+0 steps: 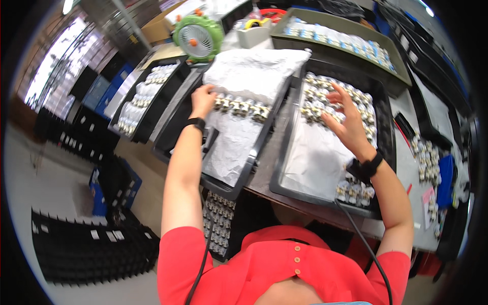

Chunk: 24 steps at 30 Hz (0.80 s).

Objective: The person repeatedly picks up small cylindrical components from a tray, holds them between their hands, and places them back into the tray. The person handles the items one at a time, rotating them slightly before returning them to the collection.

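While both arms reach over the bench, head view: left hand [203,98] rests fingers curled on the end of a row of small metal fittings [241,107] lined up on white paper in the left black tray [252,158], seemingly squaring the row. Right hand [346,122] hovers with fingers spread apart over the heap of loose fittings [316,99] in the right black tray [385,133], holding nothing. Green fan [197,37] sits behind.
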Motion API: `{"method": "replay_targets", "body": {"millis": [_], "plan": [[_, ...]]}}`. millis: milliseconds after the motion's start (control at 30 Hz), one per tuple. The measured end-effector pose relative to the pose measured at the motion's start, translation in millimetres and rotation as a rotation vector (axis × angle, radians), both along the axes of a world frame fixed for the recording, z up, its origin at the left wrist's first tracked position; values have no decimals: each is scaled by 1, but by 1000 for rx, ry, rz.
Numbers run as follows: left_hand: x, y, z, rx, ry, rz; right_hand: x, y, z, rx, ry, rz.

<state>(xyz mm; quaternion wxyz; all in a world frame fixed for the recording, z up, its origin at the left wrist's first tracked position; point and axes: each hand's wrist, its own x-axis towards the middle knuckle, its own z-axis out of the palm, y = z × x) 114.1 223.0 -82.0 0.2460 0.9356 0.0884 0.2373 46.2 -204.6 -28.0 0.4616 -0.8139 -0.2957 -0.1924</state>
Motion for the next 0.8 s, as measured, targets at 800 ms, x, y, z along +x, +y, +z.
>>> {"method": "replay_targets", "body": {"millis": [800], "plan": [[-114,-355,28,329,995,-1473,-1,0,20,311,-156,-35]]}}
